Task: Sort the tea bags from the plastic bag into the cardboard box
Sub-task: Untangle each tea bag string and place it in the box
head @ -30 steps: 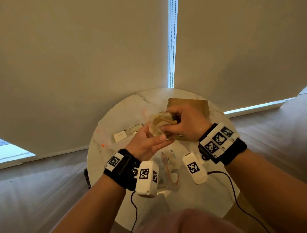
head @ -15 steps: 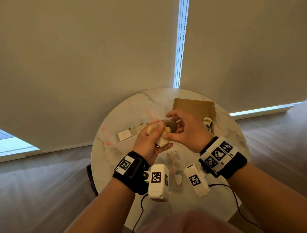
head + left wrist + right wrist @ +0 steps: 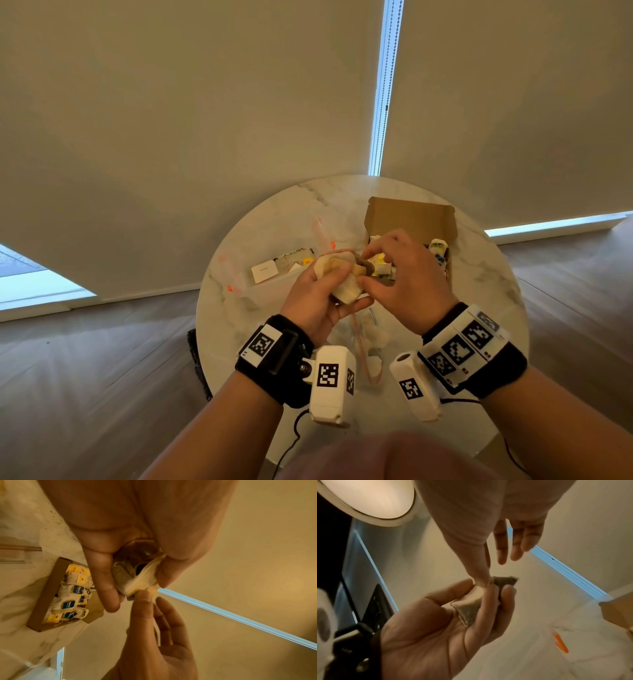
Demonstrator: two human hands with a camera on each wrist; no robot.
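Above the middle of the round marble table (image 3: 479, 274), the left hand (image 3: 315, 301) cups a small bunch of tea bags (image 3: 342, 277), its grip curled round them with the fingers wrapped over the paper pouches. The right hand (image 3: 407, 284) meets it from three o'clock: thumb and forefinger pinch the edge of one pouch in the bunch, while the other fingers (image 3: 518, 545) stand straight and spread. In the right wrist view the held pouches (image 3: 469, 608) look pale with dark filling, one corner poking out past the left fingertips.

The cardboard box (image 3: 411, 214) sits on the table at about one o'clock from the hands, its lid standing open at the far side. Inside lie sorted tea bags (image 3: 72, 596) with yellow and dark blue tags, packed in rows. The clear plastic bag (image 3: 363, 342), with its red zip line, lies flat on the table at six o'clock, under the wrists. A white card (image 3: 264, 271) lies at nine o'clock.
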